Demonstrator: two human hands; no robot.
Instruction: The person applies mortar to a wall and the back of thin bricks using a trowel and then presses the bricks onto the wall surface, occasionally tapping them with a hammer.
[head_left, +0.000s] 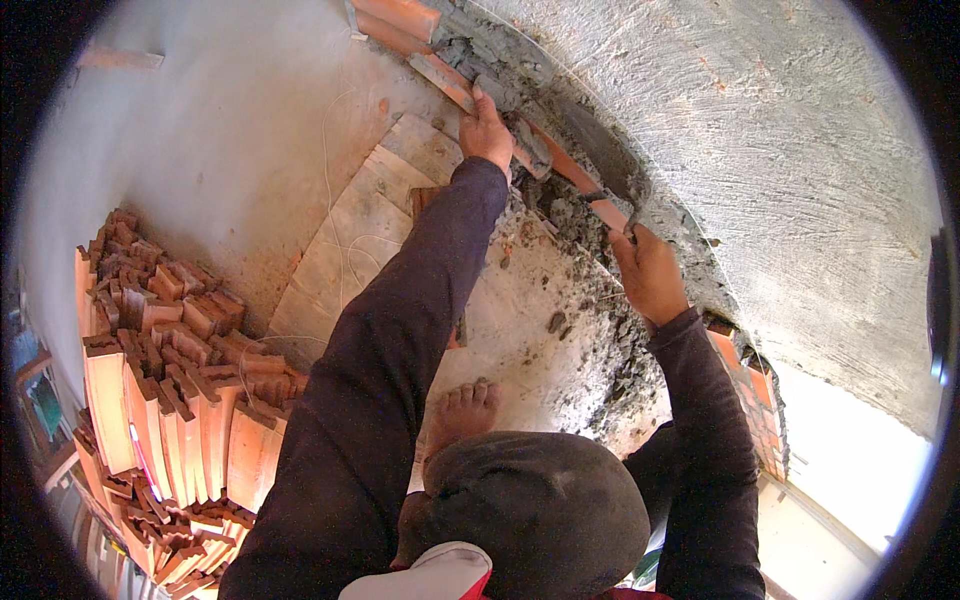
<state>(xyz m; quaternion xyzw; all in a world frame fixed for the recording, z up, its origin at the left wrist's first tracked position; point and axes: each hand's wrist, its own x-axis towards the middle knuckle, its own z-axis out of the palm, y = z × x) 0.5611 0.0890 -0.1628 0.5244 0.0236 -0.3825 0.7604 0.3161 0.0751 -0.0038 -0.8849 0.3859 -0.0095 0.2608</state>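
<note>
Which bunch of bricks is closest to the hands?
The clay bricks lined along the rough grey wall, beside the left hand and right hand; the brick stack at picture left is farther.

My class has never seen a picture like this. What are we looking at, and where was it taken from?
There is no machine: these are a person's own bare hands, seen from above by a wide fisheye camera worn on the head, so straight edges bend. The left hand is at a row of orange bricks by the rough grey wall; the right hand is farther along it. Whether either grips a piece is hard to tell. Dark crumbs lie on the pale floor, and a brick stack stands at the left.
</note>
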